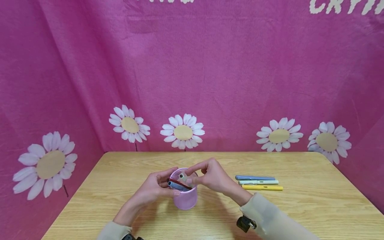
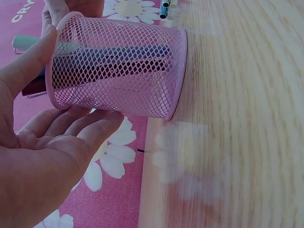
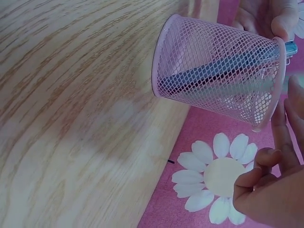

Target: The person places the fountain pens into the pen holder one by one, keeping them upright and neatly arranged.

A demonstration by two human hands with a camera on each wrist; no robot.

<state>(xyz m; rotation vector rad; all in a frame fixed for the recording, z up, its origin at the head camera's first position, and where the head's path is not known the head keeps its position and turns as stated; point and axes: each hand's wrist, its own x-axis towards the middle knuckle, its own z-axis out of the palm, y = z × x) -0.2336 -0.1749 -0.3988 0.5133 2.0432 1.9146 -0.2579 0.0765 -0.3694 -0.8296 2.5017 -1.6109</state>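
Observation:
A pink mesh pen cup [image 1: 185,200] stands upright on the table. My left hand [image 1: 152,187] holds it near the rim, the thumb on the near side and the fingers round the far side. A blue pen [image 1: 177,185] and a dark red pen [image 1: 182,183] lean inside the cup. Over the opening, my right hand [image 1: 214,178] pinches a pale green pen [image 2: 24,42] between thumb and index finger. Most of that pen's length is down inside the cup, seen through the mesh in the right wrist view. Its other fingers are curled in.
To the right on the wooden table [image 1: 312,203] lie a blue pen [image 1: 255,178], a pale green pen [image 1: 259,182] and a yellow pen [image 1: 264,187], side by side. A pink curtain [image 1: 228,83] with daisies hangs behind the table and at its sides.

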